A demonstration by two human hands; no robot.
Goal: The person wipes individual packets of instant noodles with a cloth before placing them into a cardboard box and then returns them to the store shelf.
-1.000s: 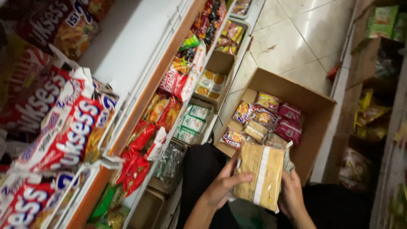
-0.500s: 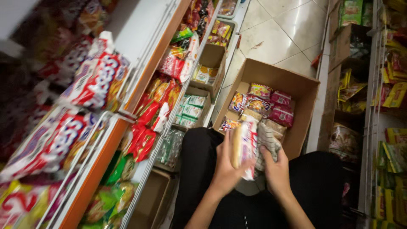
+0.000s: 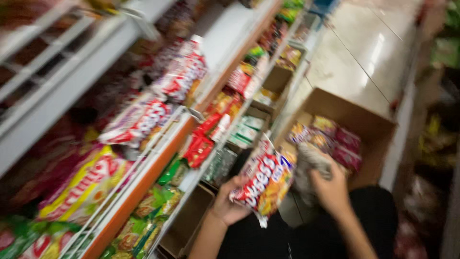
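Note:
My left hand (image 3: 229, 205) grips a red, white and orange snack bag (image 3: 264, 181) by its lower edge and holds it up in front of me, close to the shelves. Crumpled clear plastic wrapping (image 3: 306, 169) is bunched in my right hand (image 3: 329, 188), just right of the bag. Both hands hover over my dark-clothed lap, near the front wall of an open cardboard box (image 3: 365, 125). The picture is blurred by motion.
Tiered store shelves (image 3: 143, 178) at left carry many snack bags, some matching the held one (image 3: 139, 122). The cardboard box holds pink and yellow packets (image 3: 330, 136). Small empty cartons (image 3: 184, 225) sit on the lowest shelf. Pale tiled floor (image 3: 359, 52) runs beyond; another rack stands at right.
The bundle has come apart: a single bag is now raised in my left hand toward the shelves, and my right hand has pulled away with the plastic wrap. The view has swung left.

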